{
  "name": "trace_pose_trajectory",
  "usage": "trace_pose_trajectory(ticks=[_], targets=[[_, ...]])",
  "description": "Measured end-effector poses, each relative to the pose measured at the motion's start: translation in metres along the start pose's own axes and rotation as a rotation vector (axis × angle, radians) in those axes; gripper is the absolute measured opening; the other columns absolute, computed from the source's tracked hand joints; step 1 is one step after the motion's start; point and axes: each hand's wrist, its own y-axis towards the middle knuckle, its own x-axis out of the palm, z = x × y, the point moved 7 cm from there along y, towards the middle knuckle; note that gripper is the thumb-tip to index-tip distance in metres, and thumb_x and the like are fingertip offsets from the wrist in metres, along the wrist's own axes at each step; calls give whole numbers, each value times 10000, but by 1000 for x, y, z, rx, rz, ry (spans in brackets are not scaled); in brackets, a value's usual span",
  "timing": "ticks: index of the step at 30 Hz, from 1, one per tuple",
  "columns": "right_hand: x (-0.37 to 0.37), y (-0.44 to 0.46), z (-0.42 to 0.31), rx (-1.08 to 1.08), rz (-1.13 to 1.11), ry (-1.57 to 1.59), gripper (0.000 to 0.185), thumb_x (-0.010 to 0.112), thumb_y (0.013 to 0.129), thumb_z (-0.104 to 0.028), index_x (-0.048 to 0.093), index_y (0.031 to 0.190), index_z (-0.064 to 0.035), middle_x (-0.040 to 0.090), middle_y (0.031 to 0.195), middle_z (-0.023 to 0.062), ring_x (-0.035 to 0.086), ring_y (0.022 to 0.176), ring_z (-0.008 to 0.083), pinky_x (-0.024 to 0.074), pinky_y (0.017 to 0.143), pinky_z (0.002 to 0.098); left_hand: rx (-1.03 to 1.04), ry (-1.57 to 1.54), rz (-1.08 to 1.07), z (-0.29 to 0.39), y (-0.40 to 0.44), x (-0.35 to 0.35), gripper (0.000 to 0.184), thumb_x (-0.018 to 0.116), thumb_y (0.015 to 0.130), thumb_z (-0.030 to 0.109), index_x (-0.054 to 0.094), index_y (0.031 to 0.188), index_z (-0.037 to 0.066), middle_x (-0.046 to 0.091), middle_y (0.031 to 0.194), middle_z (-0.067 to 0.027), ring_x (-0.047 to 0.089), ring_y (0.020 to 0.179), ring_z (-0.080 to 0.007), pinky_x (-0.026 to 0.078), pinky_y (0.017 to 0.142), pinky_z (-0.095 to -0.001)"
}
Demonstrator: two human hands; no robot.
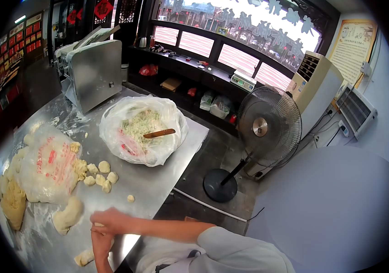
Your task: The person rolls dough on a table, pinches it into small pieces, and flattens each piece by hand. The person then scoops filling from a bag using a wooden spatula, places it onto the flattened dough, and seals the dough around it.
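My right hand (116, 221) meets my left hand (101, 240) over the near edge of the metal table. Both are closed on a piece of dough (99, 224), of which only a pale bit shows between the fingers. Beside my left wrist lies a dough roll (84, 258), partly hidden by it; whether it joins the held dough I cannot tell. A thick curved length of dough (68, 215) rests to the left of my hands. Beyond them sit several small dough lumps (100, 179), with one tiny lump (131, 198) apart from the others.
A plastic-lined bowl (108, 119) holds chopped green-white filling (139, 125) and a wooden-looking stick (159, 133). Plastic (48, 170) covers a large dough mass (13, 200) at the left. A boxy metal machine (95, 75) occupies the far end; a standing fan (269, 127) is right of the table.
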Motion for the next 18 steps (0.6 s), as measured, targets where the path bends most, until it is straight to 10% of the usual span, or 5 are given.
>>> trace_pose_trajectory(ticks=[10,15,18], targets=[[6,-2,14,-37,181,-75,336,701,868,-354,646,1122,-142,650,931,123,681,854,382,541,724,477,313,374,54,2,2,-7,361,651,962,198,659,1261,-4,745,1109,-145,702,1032,-348,543,903,-432],[8,9,41,249,235,191,132,715,919,-230,653,984,-133,689,905,156,681,902,404,560,756,452,113,179,123,13,-18,0,204,618,962,44,679,1155,17,733,1067,-128,700,999,-230,546,863,-374],[-7,25,95,325,327,-256,237,772,944,-277,636,977,-86,685,825,181,670,785,392,533,700,447,383,335,58,37,-39,18,209,674,901,4,673,1104,50,690,983,-123,678,909,-264,536,842,-363]])
